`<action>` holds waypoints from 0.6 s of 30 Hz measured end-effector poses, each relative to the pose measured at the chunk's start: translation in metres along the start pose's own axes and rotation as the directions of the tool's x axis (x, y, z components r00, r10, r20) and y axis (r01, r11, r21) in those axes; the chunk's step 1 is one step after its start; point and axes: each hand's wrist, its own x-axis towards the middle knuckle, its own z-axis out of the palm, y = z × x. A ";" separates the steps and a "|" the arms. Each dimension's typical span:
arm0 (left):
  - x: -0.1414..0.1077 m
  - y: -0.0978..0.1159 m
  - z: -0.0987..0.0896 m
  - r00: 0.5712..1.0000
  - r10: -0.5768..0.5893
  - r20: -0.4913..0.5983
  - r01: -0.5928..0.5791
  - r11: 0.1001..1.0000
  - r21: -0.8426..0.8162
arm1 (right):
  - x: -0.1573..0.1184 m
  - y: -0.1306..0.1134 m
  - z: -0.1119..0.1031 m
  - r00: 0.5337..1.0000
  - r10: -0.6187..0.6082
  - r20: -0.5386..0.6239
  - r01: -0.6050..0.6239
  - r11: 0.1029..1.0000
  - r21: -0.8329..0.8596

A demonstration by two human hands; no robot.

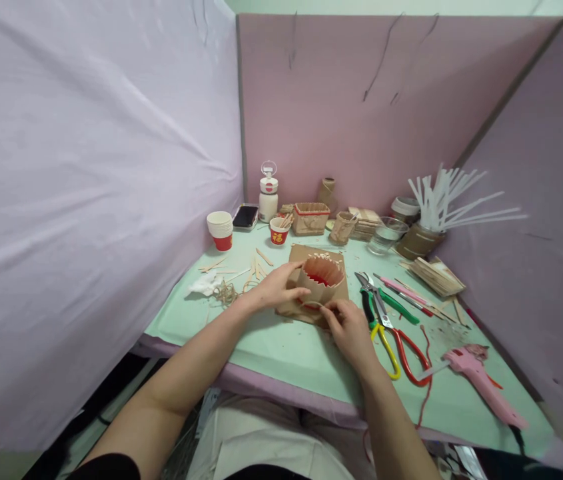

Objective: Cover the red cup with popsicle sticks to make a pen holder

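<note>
A small round cup [317, 288] covered in upright wooden sticks, red inside, stands on a brown board [340, 311] near the middle of the table. My left hand [281, 285] holds it by the left side, with fingers behind and thumb across the front. At its lower right, my right hand [345, 323] pinches the end of a thin, pale cord [312, 305] that runs along the lower front of the cup. Loose twine [226, 293] and a crumpled white tissue [204, 283] lie to the left.
Pliers [395, 307], scissors [386, 327] and a pink glue gun [484, 383] lie at right. Stacked paper cups [220, 231], a phone [246, 217], a white bottle [268, 200], a stick basket [311, 219], a glass bowl [386, 237] and a jar of glue sticks [418, 241] stand behind.
</note>
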 end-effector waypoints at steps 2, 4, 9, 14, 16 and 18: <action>-0.002 0.008 -0.015 0.996 -0.026 -0.089 0.024 0.999 -0.022 | -0.003 -0.007 0.000 0.994 0.106 -0.009 -0.102 0.972 0.210; -0.005 0.017 -0.036 0.975 -0.053 -0.214 0.031 0.994 -0.106 | -0.007 -0.014 0.002 0.978 0.206 -0.020 -0.185 0.916 0.356; -0.041 0.039 -0.095 0.832 -0.121 -0.542 0.077 0.992 -0.104 | -0.013 -0.018 0.009 0.964 0.262 -0.045 -0.214 0.865 0.454; -0.110 0.033 -0.102 0.817 -0.249 -0.519 0.352 0.930 0.107 | -0.018 -0.017 0.012 0.967 0.254 -0.036 -0.210 0.865 0.455; -0.132 0.021 -0.087 0.865 -0.281 -0.416 0.389 0.899 0.201 | -0.021 -0.020 0.010 0.969 0.245 -0.024 -0.209 0.871 0.445; -0.144 0.009 -0.067 0.869 -0.298 -0.394 0.416 0.873 0.257 | -0.022 -0.025 0.007 0.973 0.230 -0.017 -0.200 0.877 0.438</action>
